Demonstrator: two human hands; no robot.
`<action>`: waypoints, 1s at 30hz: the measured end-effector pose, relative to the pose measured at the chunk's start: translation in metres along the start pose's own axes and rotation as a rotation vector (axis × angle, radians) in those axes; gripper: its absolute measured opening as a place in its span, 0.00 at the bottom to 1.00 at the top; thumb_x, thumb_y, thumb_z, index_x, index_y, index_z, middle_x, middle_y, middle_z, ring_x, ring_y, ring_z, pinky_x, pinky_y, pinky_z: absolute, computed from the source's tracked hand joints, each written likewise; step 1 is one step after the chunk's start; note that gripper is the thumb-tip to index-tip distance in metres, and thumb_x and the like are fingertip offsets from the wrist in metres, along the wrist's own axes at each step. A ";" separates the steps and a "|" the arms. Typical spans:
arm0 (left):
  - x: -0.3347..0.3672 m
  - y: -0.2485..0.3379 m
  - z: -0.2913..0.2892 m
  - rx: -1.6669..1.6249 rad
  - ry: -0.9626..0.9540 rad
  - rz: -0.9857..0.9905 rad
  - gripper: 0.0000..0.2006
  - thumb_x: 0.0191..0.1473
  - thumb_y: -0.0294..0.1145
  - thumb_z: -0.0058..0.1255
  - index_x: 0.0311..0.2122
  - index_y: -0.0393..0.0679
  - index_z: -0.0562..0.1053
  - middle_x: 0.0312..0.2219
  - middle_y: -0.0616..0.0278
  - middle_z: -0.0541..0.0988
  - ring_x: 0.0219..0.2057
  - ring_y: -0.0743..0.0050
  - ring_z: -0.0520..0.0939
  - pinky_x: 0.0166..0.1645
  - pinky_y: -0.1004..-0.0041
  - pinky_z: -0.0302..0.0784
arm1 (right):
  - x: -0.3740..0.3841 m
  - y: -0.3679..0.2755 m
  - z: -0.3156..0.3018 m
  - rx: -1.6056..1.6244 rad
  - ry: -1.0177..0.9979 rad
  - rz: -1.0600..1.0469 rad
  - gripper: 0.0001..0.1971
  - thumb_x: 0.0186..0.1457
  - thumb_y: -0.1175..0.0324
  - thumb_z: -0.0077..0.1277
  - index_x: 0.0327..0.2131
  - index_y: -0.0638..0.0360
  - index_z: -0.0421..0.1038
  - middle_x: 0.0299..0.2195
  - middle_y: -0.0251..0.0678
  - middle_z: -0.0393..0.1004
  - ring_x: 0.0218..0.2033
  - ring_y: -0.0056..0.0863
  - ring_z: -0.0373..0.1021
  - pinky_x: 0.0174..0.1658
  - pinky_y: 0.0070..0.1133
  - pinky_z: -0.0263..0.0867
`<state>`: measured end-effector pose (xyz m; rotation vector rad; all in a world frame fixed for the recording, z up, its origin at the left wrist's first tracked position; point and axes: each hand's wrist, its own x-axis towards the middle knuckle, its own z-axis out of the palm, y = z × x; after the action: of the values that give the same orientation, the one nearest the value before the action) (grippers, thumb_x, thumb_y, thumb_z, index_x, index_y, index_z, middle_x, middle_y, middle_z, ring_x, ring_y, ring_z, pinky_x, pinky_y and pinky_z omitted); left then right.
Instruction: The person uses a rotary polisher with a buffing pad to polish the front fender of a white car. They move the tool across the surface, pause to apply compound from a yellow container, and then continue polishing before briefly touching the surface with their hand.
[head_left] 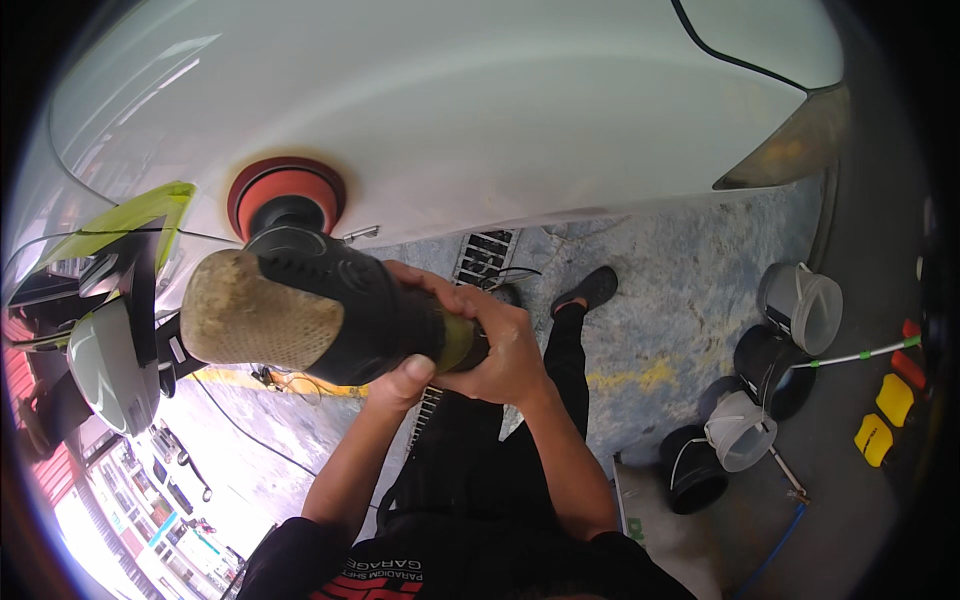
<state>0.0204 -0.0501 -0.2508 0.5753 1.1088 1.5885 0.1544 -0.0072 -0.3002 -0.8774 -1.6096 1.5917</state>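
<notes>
Gripping with both hands, I'm curling the right hand firmly round the rear end of the polisher, while the left hand is clasping it closer to the pad end — much of that hand is hiding behind the tool. From the grip, the polisher's long axis is running leftward and slightly upward, and its orange pad is sitting off to the upper left, nearer the left hand. Beyond, the pale car panel is spreading across my feed, the pad seemingly resting against it.
</notes>
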 end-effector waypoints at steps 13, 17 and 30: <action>0.065 -0.037 0.141 0.748 -0.313 -0.039 0.45 0.40 0.57 0.78 0.56 0.36 0.73 0.41 0.47 0.84 0.38 0.44 0.80 0.49 0.53 0.77 | -0.039 0.026 -0.083 0.400 0.462 0.065 0.36 0.44 0.63 0.75 0.57 0.65 0.74 0.48 0.44 0.83 0.48 0.34 0.82 0.54 0.31 0.76; 0.059 -0.030 0.134 0.691 -0.290 -0.093 0.46 0.38 0.57 0.79 0.56 0.35 0.73 0.41 0.49 0.85 0.40 0.48 0.81 0.50 0.54 0.78 | -0.043 0.024 -0.060 0.478 0.495 0.089 0.37 0.46 0.63 0.74 0.59 0.66 0.73 0.50 0.45 0.83 0.50 0.33 0.81 0.56 0.31 0.76; 0.010 -0.006 0.031 0.110 -0.041 -0.002 0.43 0.48 0.53 0.75 0.58 0.44 0.61 0.41 0.51 0.77 0.45 0.54 0.83 0.57 0.56 0.80 | -0.002 -0.004 -0.025 0.083 0.055 0.005 0.33 0.36 0.65 0.78 0.49 0.62 0.76 0.38 0.41 0.81 0.40 0.38 0.83 0.47 0.30 0.77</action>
<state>0.0451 -0.0291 -0.2438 0.6765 1.1710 1.5140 0.1772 0.0044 -0.2958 -0.8740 -1.4934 1.6126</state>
